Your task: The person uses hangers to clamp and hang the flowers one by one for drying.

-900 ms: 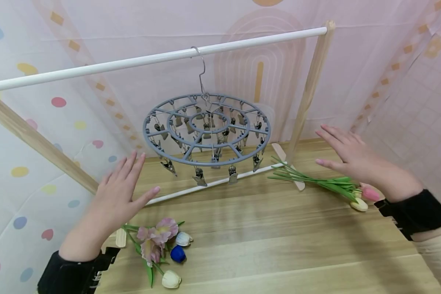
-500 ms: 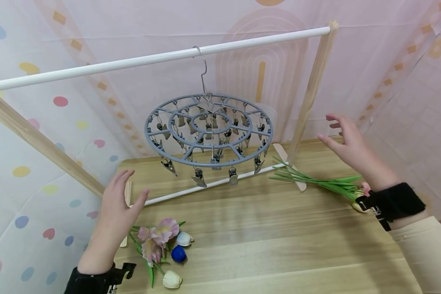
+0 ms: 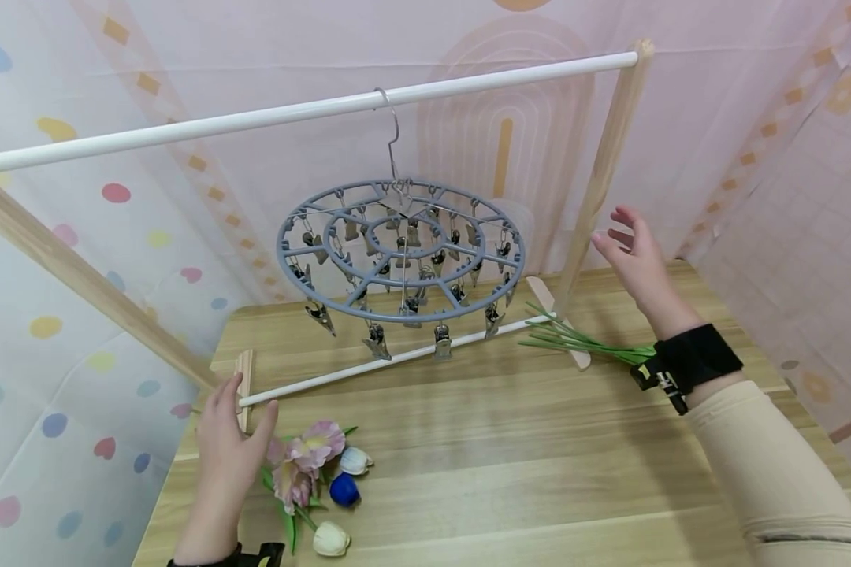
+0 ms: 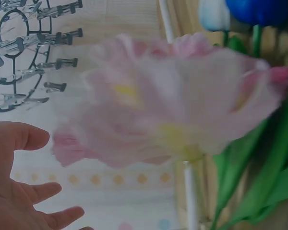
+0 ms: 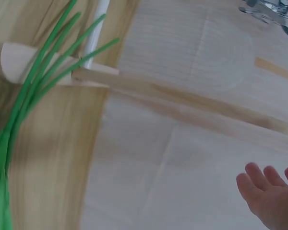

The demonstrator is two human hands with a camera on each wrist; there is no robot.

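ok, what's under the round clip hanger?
Under the clip hanger: its dangling metal clips, all holding nothing, then the rack's white base rod and bare wooden table. The farthest clips are partly hidden by the ring.

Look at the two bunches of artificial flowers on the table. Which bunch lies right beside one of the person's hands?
The bunch with the pink bloom and blue bud, at the table's near left: the left hand is right beside it. The green-stemmed bunch lies below the raised right hand.

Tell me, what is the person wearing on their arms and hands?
The hands are bare: no gloves or rings show. The right hand has a black band strapped round the wrist, with a small buckle, and a cream long sleeve behind it. The left hand has a black band too, barely showing at the picture's bottom edge.
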